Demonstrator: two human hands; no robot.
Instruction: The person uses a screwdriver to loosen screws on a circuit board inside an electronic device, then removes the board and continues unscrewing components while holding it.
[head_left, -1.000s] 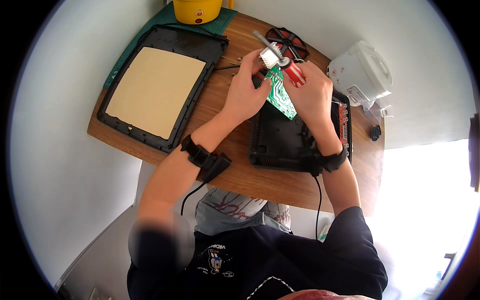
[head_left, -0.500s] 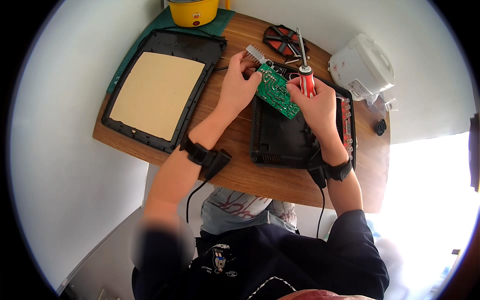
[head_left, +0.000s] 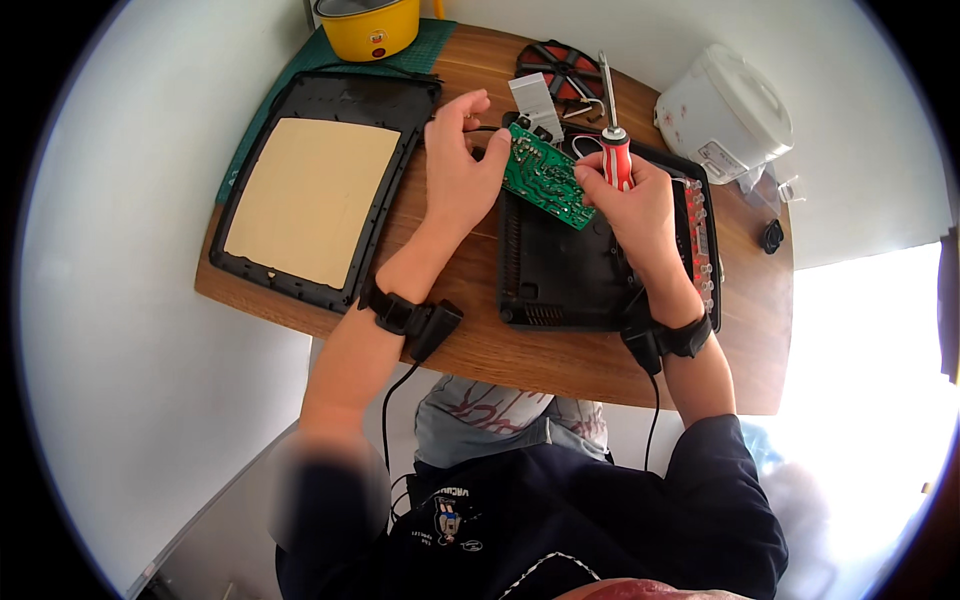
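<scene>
A green circuit board (head_left: 548, 178) is tilted with its soldered side up, over the open black housing (head_left: 560, 265). My right hand (head_left: 640, 205) pinches its right edge between thumb and finger. The same hand also holds a red-and-white screwdriver (head_left: 616, 160), its shaft pointing away from me. My left hand (head_left: 460, 165) is open beside the board's left end, fingers apart and thumb tip at the board's edge; whether it touches is unclear. A silver finned heat sink (head_left: 535, 100) sticks up at the board's far end. Parts beneath the board are hidden.
A black cover with a tan panel (head_left: 310, 200) lies to the left, partly on a green mat (head_left: 435, 45). Behind are a yellow cooker (head_left: 370, 35) and a black-and-red round part (head_left: 565, 75). At right stand a white appliance (head_left: 725, 115) and a small black piece (head_left: 772, 236).
My left hand has loosened from the board and heat sink, its fingers spreading and drawing back left. The heat sink shows its broad face more. My right hand keeps its hold.
</scene>
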